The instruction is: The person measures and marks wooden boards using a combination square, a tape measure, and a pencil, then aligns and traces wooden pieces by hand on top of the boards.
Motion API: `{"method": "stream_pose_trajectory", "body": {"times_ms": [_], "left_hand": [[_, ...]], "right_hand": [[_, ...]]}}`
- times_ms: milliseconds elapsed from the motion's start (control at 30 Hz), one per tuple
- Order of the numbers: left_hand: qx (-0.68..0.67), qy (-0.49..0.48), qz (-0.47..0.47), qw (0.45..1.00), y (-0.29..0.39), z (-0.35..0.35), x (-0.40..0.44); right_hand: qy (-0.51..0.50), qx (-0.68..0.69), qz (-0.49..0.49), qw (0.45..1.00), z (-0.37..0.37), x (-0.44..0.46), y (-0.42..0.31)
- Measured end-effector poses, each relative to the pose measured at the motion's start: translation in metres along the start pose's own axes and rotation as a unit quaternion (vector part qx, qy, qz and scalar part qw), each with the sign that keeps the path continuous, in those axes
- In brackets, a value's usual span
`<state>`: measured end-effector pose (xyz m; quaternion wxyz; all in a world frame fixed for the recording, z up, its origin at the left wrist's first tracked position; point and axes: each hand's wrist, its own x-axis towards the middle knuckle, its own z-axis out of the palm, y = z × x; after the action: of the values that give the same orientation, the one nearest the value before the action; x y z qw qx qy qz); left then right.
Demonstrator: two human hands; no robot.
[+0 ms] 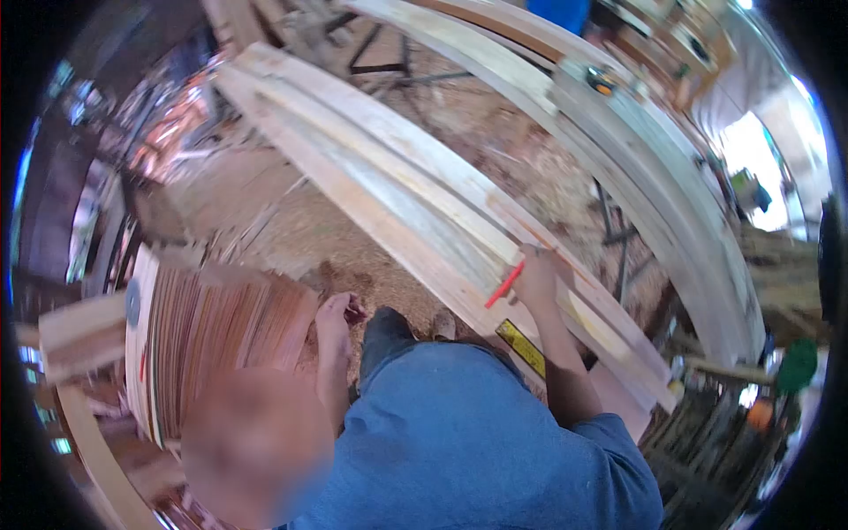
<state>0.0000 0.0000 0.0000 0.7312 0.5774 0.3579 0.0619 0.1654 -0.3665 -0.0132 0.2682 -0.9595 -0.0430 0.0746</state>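
My right hand is closed around a red pencil, its palm down over the long pale wooden boards. These lie side by side and run from the upper left to the lower right. A yellow and black strip, perhaps a measuring tool, lies by the near edge of the boards, beside my right forearm. Lower down on the left hangs my left hand, its fingers loosely curled and apart, with nothing visible in them. Close to it stands a stack of thin reddish-brown wood sheets.
Another long row of planks stands beyond, with a small black and orange tool on it. Dark metal trestles show underneath. Sawdust and wood scraps cover the floor. A blurred patch hides part of the lower left.
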Motion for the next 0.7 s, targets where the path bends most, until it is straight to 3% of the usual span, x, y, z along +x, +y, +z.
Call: {"method": "stream_pose_trajectory", "body": {"times_ms": [67,100,167,200,267,333,367,400,433,500,533,633,700], "left_hand": [[0.028,-0.039,-0.044,0.998,0.026,0.006,0.008],[0.078,-0.075,-0.012,0.994,0.027,0.051,0.069],[0.192,-0.133,0.009,0.972,0.031,0.064,0.101],[0.293,-0.202,0.046,0.933,0.044,0.064,0.137],[0.419,-0.243,0.207,0.85,0.086,0.09,0.164],[0.496,-0.285,0.437,0.694,0.097,0.104,0.223],[0.521,-0.3,0.369,0.708,0.11,0.117,0.238],[0.535,-0.277,0.484,0.634,0.109,0.125,0.261],[0.552,-0.283,0.533,0.576,0.124,0.138,0.268],[0.556,-0.363,0.535,0.522,0.14,0.151,0.293],[0.557,-0.383,0.53,0.512,0.14,0.157,0.306],[0.557,-0.419,0.516,0.498,0.142,0.173,0.327],[0.552,-0.414,0.515,0.51,0.15,0.183,0.327]], "right_hand": [[0.037,-0.02,-0.009,0.999,-0.006,-0.034,-0.014],[0.051,-0.009,0.004,0.999,-0.011,0.013,-0.001],[0.029,0.016,0.058,0.998,-0.021,-0.004,-0.004],[0.06,0.002,0.045,0.997,-0.009,0.001,-0.003],[0.095,-0.028,0.021,0.995,-0.002,-0.001,-0.012],[0.127,-0.051,0.033,0.99,0.006,-0.002,-0.006],[0.117,-0.042,0.033,0.992,0.007,-0.001,-0.005],[0.105,-0.034,0.033,0.993,0.006,0.0,-0.006],[0.095,-0.023,0.026,0.995,0.003,0.002,-0.002],[0.084,-0.007,-0.031,0.996,0.001,0.004,0.009],[0.078,0.003,-0.063,0.995,0.001,0.006,0.016],[0.046,0.029,-0.023,0.998,-0.01,0.018,0.025],[0.006,0.042,0.089,0.995,-0.023,0.016,0.012]]}}
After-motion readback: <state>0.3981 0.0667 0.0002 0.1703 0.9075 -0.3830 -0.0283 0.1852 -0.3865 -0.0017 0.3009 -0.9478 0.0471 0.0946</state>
